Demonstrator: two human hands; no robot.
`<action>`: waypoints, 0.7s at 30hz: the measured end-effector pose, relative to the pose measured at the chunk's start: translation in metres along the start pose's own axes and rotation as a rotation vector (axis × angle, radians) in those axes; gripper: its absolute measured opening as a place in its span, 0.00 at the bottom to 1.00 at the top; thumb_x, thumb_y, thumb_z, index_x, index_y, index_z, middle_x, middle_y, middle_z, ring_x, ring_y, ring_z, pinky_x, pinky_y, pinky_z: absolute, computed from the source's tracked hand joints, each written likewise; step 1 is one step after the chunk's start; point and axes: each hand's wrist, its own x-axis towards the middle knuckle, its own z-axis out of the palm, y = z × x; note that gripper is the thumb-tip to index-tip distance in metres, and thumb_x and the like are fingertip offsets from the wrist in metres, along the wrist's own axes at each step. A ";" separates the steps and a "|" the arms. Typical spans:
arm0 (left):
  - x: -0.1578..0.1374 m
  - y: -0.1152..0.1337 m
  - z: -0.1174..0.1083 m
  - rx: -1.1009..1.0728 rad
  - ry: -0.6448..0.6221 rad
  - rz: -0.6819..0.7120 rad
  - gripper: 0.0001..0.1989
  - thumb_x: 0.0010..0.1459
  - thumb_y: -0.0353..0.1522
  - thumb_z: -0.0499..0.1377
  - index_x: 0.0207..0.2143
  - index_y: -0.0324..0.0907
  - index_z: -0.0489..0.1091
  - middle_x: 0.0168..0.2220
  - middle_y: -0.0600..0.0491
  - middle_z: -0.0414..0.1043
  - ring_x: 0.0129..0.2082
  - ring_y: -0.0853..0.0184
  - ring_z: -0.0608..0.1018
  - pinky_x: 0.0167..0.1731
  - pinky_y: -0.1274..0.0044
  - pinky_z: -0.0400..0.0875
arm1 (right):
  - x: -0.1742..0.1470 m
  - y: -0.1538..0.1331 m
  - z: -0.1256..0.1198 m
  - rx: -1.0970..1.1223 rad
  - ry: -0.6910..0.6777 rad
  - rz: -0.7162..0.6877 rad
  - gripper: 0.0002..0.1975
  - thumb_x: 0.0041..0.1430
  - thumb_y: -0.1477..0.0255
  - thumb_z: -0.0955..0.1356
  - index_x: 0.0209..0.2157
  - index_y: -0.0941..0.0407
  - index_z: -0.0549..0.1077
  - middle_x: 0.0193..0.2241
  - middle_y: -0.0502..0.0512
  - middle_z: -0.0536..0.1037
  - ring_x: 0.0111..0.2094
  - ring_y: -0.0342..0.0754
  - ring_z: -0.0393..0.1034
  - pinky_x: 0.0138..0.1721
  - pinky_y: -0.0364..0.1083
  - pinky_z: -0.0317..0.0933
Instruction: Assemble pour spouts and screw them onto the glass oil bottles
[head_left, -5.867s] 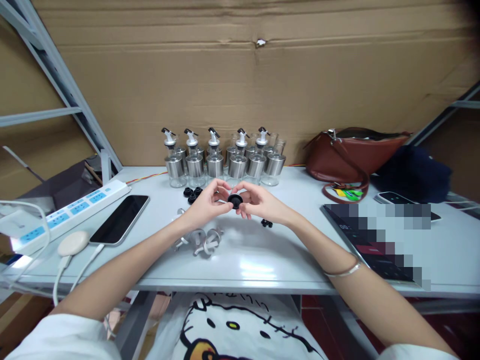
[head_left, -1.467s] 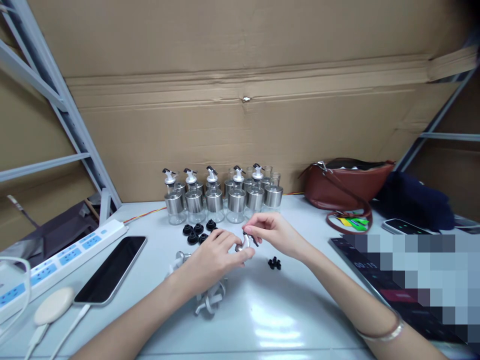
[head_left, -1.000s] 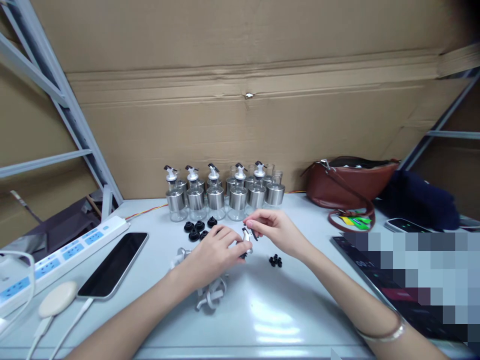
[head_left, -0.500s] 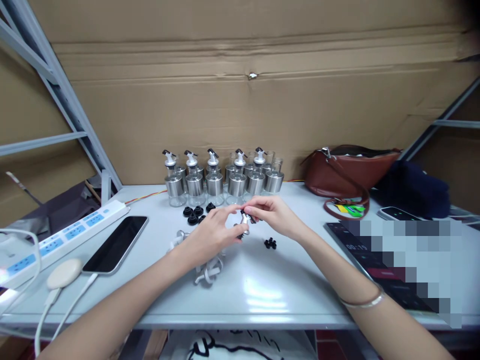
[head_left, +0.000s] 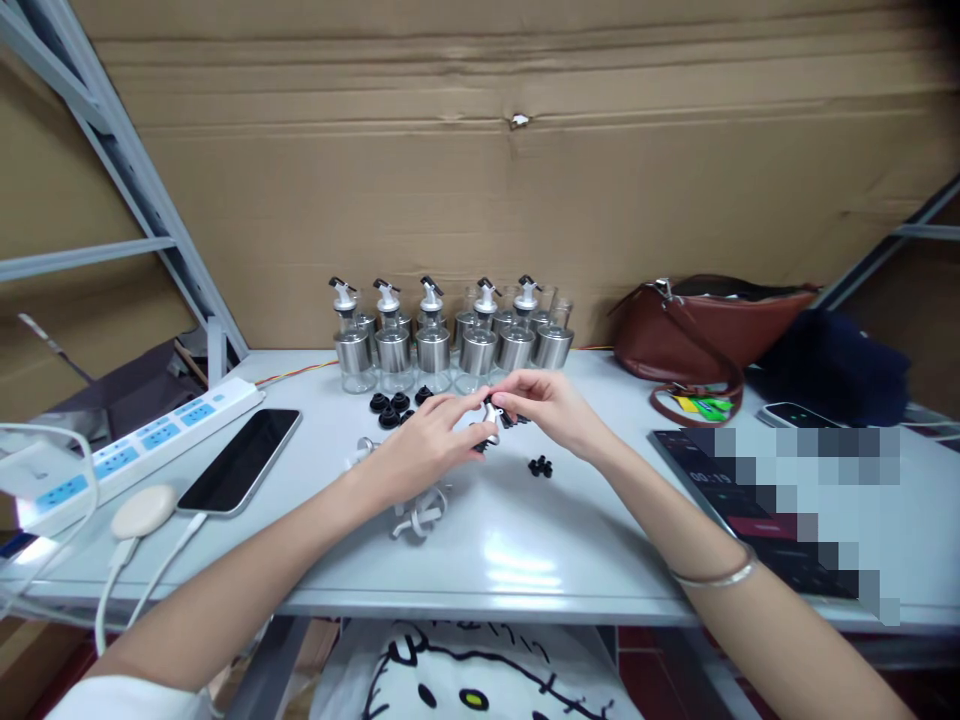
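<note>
My left hand (head_left: 427, 440) is closed around a bottle pourer spout (head_left: 492, 418) with a silver-white body and a black lower end. At its upper end, the fingers of my right hand (head_left: 551, 408) pinch a small black piece, mostly hidden by the fingertips. Other dark parts show just under the right fingers, too small to make out. Several small black plugs (head_left: 540, 466) lie in a cluster below my right hand. Black ribbed stoppers (head_left: 390, 410) sit beyond my left hand, and white plastic spout parts (head_left: 421, 515) lie partly hidden beneath the left forearm.
Glass bottles with steel sleeves (head_left: 433, 350) stand in rows at the back, several topped with pourers. On the left are a phone (head_left: 240, 462), a power strip (head_left: 157, 435) and a round charger (head_left: 144, 511). A brown bag (head_left: 697, 325) and a tablet (head_left: 712, 480) lie on the right.
The camera view has tilted down slightly, so the front edge and a printed white cloth below show more. Both hands stay together at the pourer spout, with only a slight finger shift.
</note>
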 end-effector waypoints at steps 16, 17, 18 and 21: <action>-0.004 0.005 -0.002 -0.160 0.125 0.013 0.11 0.64 0.30 0.52 0.48 0.45 0.58 0.53 0.45 0.52 0.45 0.67 0.75 0.42 0.70 0.80 | -0.009 -0.009 0.000 0.484 -0.441 0.216 0.16 0.48 0.60 0.74 0.32 0.58 0.76 0.24 0.47 0.68 0.24 0.39 0.56 0.29 0.42 0.55; -0.005 0.005 -0.001 -0.170 0.122 0.016 0.12 0.63 0.30 0.53 0.49 0.46 0.58 0.53 0.45 0.52 0.45 0.66 0.75 0.43 0.70 0.80 | -0.009 -0.009 -0.002 0.474 -0.465 0.211 0.17 0.48 0.60 0.74 0.33 0.58 0.76 0.24 0.48 0.68 0.25 0.39 0.56 0.30 0.43 0.55; -0.005 0.005 -0.001 -0.178 0.119 0.022 0.13 0.63 0.30 0.53 0.49 0.46 0.58 0.53 0.45 0.52 0.46 0.66 0.75 0.44 0.69 0.79 | -0.009 -0.008 -0.003 0.466 -0.485 0.203 0.17 0.47 0.60 0.74 0.33 0.58 0.76 0.25 0.48 0.68 0.25 0.39 0.56 0.30 0.43 0.55; -0.005 0.006 -0.002 -0.193 0.113 0.039 0.13 0.64 0.29 0.52 0.50 0.46 0.58 0.53 0.45 0.53 0.48 0.65 0.75 0.44 0.71 0.80 | -0.009 -0.003 -0.004 0.454 -0.526 0.161 0.16 0.48 0.60 0.75 0.33 0.59 0.76 0.25 0.48 0.68 0.27 0.39 0.58 0.32 0.43 0.56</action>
